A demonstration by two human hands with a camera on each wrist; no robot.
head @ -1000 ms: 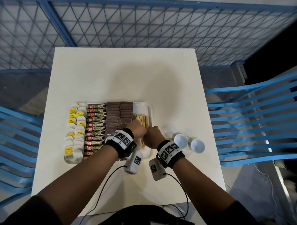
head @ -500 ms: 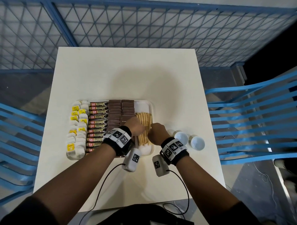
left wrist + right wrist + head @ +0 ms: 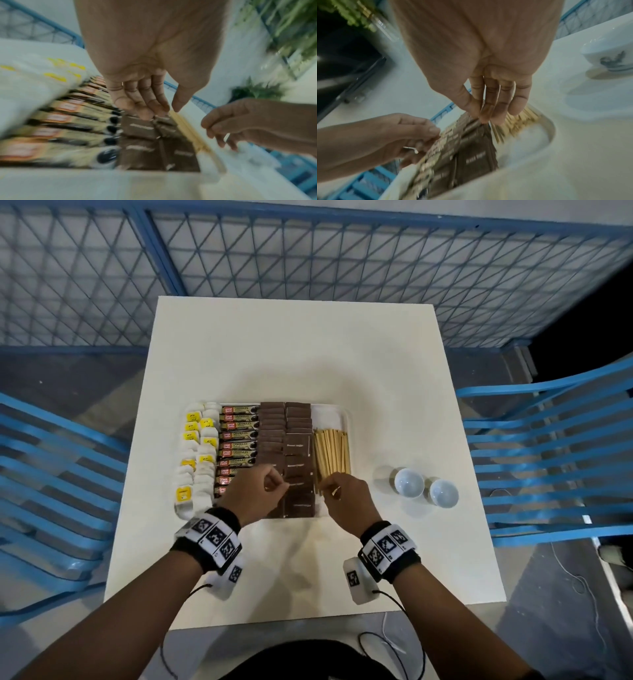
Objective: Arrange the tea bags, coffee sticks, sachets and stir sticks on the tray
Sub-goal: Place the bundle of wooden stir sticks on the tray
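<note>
Both hands hover low over the near part of the filled tray on the white counter [image 3: 291,344].

From left to right, the tray [image 3: 346,413] carries two columns of white tea bags [image 3: 197,455] with yellow tags, a column of coffee sticks [image 3: 238,436], two columns of brown sachets [image 3: 286,440] and a bundle of wooden stir sticks [image 3: 331,451] at its right side. The left hand [image 3: 255,494] is above the near sachets, its grip loosely curled and holding nothing. The right hand [image 3: 346,498] is at the near ends of the stir sticks, fingers [image 3: 515,102] relaxed and pointing down, nothing pinched. Two small white bowls [image 3: 426,491] stand on the counter right of the tray.
</note>
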